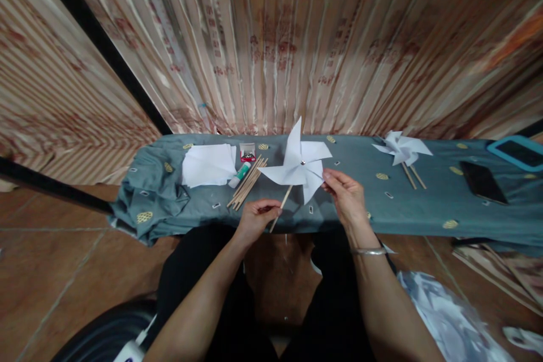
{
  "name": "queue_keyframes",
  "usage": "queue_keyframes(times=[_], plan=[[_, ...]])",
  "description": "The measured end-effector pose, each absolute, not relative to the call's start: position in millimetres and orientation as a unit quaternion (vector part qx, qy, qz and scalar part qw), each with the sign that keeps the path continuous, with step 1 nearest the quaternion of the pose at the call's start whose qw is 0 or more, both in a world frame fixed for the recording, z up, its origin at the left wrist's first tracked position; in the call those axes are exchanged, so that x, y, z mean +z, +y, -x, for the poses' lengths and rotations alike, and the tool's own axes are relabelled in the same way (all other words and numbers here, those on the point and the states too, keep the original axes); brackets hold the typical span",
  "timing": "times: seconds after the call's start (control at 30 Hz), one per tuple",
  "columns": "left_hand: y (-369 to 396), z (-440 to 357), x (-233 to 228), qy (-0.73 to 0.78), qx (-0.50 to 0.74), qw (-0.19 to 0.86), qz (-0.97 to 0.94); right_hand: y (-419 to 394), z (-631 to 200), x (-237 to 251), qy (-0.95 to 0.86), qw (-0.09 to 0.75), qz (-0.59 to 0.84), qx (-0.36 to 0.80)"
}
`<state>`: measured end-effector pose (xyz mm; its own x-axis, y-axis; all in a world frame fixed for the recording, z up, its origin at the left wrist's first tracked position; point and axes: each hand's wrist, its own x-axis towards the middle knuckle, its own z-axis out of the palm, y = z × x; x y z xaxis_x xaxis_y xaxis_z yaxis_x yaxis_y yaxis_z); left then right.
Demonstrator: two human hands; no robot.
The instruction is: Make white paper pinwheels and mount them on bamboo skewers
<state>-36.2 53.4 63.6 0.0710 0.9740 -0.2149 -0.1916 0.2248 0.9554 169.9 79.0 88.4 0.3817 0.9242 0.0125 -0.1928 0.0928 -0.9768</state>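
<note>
Head view: by the surface's near edge, the stick, slanting far-rightward to the paper pinwheel, is being clamped in the left hand, a blade being pinched by the right hand.

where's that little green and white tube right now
In the head view, the tube lies left of the held pinwheel, between the paper stack and wooden sticks.

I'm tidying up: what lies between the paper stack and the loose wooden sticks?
The head view shows a green-and-white glue stick between the paper stack and wooden sticks, with a red box beyond.
</note>
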Motion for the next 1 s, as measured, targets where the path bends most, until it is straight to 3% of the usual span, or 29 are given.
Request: queue_keyframes(times=[1.0], plan=[[55.1,31.6,56.9,0.480,0.503,0.611,-0.380,73.3,-143.4,96.3,-0.325,0.599,0.503,0.531]])
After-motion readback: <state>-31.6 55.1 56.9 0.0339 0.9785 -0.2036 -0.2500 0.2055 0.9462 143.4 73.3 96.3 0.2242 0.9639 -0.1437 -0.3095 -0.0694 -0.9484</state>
